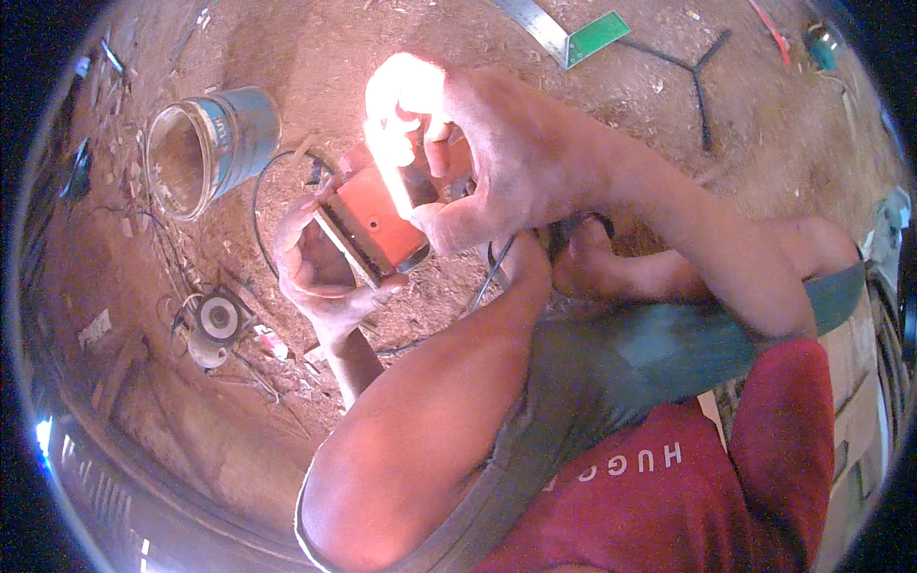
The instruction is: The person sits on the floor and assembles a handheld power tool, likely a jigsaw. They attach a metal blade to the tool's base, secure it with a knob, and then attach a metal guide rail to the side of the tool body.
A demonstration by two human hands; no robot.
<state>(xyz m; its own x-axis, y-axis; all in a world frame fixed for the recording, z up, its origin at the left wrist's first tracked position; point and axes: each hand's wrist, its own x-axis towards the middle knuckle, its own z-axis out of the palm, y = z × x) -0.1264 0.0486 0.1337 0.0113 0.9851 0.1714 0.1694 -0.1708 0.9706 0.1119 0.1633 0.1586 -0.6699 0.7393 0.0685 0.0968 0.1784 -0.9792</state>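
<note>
An orange box-shaped device (374, 224) with a metal edge and a dark round end sits between both hands, above the dirt floor. My left hand (315, 272) cups it from below and the left side. My right hand (458, 143) grips its upper right part, fingers curled over the top, partly washed out by bright sunlight. A black cable (263, 186) loops from the device down to the ground. What my right fingers do on the device is hidden by glare.
A blue tin can (210, 143) lies on its side at upper left. A small round motor part (218, 323) with wires rests lower left. A green circuit board (597, 36) and a black three-arm piece (702, 72) lie farther off. My bare foot (597, 263) is close below.
</note>
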